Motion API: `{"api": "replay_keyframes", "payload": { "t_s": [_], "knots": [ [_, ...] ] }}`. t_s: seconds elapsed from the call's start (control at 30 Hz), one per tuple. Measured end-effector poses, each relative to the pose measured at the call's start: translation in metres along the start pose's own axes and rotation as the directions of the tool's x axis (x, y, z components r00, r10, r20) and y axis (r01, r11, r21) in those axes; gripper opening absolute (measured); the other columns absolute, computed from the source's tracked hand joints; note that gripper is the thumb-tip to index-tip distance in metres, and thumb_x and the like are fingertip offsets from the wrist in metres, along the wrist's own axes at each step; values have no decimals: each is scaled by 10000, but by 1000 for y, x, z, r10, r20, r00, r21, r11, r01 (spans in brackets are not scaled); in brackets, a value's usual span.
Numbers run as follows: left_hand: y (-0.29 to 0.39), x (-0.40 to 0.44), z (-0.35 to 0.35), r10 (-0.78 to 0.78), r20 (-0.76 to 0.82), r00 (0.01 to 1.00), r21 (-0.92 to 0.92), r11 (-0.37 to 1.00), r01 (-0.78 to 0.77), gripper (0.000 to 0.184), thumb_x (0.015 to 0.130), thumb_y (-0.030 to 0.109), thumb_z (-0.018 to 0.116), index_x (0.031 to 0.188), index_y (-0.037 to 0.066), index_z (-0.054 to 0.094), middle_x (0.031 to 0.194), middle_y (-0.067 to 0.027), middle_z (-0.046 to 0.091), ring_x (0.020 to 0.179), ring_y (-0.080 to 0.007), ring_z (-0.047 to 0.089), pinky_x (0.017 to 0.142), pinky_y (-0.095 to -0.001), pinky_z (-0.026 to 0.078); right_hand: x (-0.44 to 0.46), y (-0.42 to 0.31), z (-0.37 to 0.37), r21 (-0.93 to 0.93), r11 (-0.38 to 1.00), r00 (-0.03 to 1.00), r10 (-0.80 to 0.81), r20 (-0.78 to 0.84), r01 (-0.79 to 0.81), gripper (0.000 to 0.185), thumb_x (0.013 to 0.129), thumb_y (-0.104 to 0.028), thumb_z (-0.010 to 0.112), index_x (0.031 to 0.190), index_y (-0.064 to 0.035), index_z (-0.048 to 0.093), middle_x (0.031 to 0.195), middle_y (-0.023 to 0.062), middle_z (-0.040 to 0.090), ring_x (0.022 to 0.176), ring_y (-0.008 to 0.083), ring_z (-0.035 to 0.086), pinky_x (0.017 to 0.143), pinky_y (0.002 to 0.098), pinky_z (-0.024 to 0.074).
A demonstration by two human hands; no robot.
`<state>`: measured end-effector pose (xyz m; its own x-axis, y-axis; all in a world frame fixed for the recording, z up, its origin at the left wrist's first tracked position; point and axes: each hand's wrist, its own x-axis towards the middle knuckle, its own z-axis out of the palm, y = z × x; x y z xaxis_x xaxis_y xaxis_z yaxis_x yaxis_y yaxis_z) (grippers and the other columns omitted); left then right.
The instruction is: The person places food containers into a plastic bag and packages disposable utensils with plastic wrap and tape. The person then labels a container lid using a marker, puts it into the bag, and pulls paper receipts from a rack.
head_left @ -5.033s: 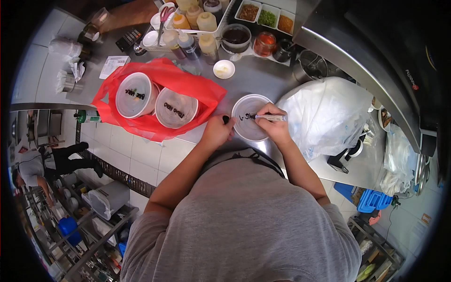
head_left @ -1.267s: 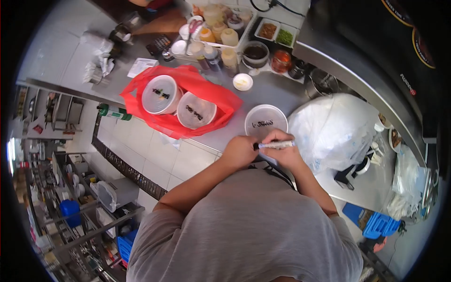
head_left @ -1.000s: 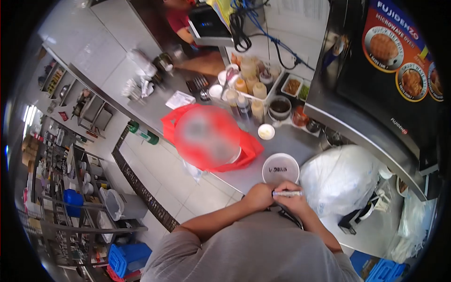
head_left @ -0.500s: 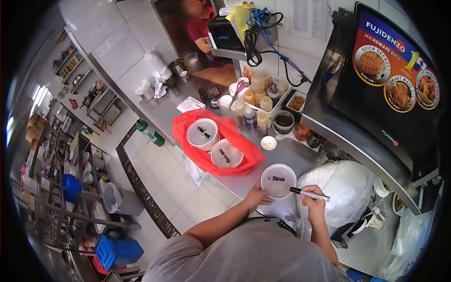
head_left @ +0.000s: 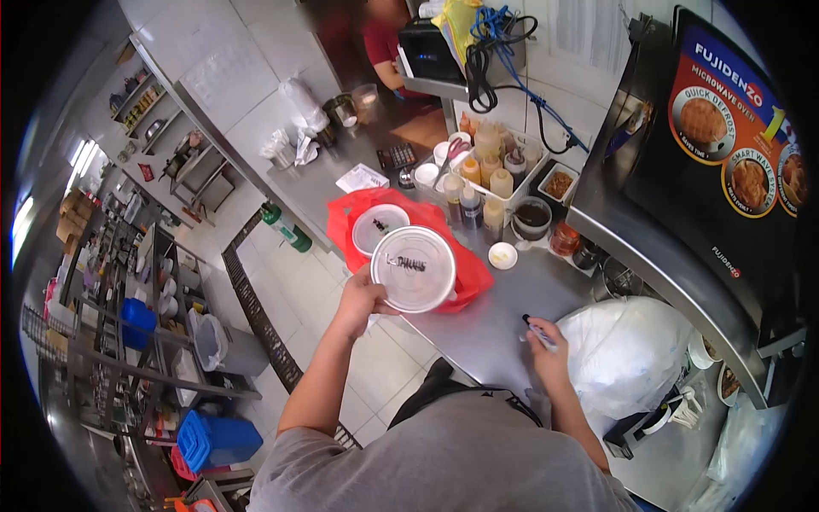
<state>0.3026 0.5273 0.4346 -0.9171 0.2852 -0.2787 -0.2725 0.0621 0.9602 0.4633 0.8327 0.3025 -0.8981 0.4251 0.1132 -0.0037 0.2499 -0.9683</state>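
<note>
My left hand [head_left: 362, 300] grips the left edge of a round plastic tub [head_left: 415, 288], whose translucent lid bears black handwriting. That tub is held up over the red plastic bag [head_left: 472, 275] and covers part of it. Inside the bag, another lidded tub [head_left: 368, 232] with dark marks on top shows behind the raised one. Over the steel counter [head_left: 478, 341], my right hand [head_left: 548, 352] is closed around a marker pen [head_left: 543, 334], its black end pointing up and left.
A tray of sauce bottles [head_left: 490, 171] and a small white cup [head_left: 502, 255] stand farther back. A stuffed white plastic bag [head_left: 631, 350] sits on the right, below the microwave oven [head_left: 725, 171]. A person's arm [head_left: 390, 72] shows past the far opening.
My left hand has lifted the tub from the counter and carried it left, over the red bag. My right hand has drawn back slightly with the marker pen. The view has shifted a little.
</note>
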Motion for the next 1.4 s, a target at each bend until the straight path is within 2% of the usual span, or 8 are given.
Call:
{"api": "replay_keyframes", "payload": {
  "t_s": [0.07, 0.23, 0.3, 0.6, 0.77, 1.03, 1.2, 1.4],
  "knots": [
    [-21, 36, -20, -75, 3, 997, 2, 997, 75, 535, 741, -24, 494, 1272, -49, 430, 1079, -172, 613, 759, -268, 674, 601, -347, 592, 15, 9, 17, -349, 899, 954, -296, -41, 264, 246, 823, -20, 591, 1065, -59, 598, 902, 122, 603, 717, 285, 589, 628, 358, 468],
    [46, 48, -22, -254, -57, 966, 694, 685, 221, 652, 826, 266, 628, 1334, -57, 378, 1162, -245, 580, 955, -317, 639, 825, -383, 504, 39, 17, 36, -743, 669, 991, -82, -103, -22, 352, 793, -9, 509, 1139, -54, 556, 1017, 162, 557, 927, 360, 545, 808, 441, 438],
    [94, 72, -38, 47, 184, 982, 829, 529, -181, 644, 833, 341, 639, 1317, -29, 430, 1179, -224, 582, 1054, -306, 597, 913, -374, 453, 43, 31, 43, -785, 601, 984, 19, -177, -153, 377, 782, -18, 505, 1156, -53, 546, 1044, 162, 550, 967, 352, 533, 839, 446, 425],
    [345, 337, 8, 841, 221, 494, 349, 405, -845, 566, 858, 343, 626, 1243, -51, 501, 1117, -161, 620, 1009, -213, 602, 842, -297, 462, 48, 2, 68, -711, 633, 925, 20, -379, -305, 425, 743, -63, 582, 1166, -51, 542, 1051, 165, 548, 960, 336, 555, 815, 428, 459],
    [380, 445, 55, 717, 194, 670, 350, 587, -730, 769, 742, 418, 710, 1246, -112, 475, 1165, -229, 587, 1064, -271, 586, 882, -323, 450, 17, -9, 75, -579, 731, 879, 60, -472, -361, 471, 712, -55, 657, 1166, -41, 534, 1064, 168, 567, 829, 296, 594, 747, 388, 492],
    [412, 450, 87, 686, 295, 665, 228, 625, -747, 576, 688, 153, 761, 1160, -96, 546, 1028, -172, 628, 870, -214, 623, 780, -303, 490, -8, -35, 75, -374, 784, 755, 177, -631, -496, 451, 716, -12, 679, 1154, -36, 572, 1082, 146, 603, 749, 232, 603, 710, 335, 500],
    [463, 404, 83, 940, -265, 217, -220, 160, -962, 241, 790, -10, 658, 1021, 8, 592, 936, -88, 635, 748, -126, 596, 557, -240, 471, 12, -57, 79, -300, 864, 746, 123, -655, -405, 406, 748, -1, 655, 1145, -19, 573, 1062, 119, 612, 757, 183, 590, 692, 297, 492],
    [401, 226, 15, 907, 126, 402, -498, 408, -765, 342, 852, -64, 508, 1193, -48, 530, 1115, -135, 593, 897, -185, 621, 733, -315, 544, 41, -108, 90, 9, 987, 862, 144, -485, -159, 354, 790, -9, 638, 1138, -33, 577, 1030, 56, 631, 815, 130, 569, 733, 255, 471]
  ]
}}
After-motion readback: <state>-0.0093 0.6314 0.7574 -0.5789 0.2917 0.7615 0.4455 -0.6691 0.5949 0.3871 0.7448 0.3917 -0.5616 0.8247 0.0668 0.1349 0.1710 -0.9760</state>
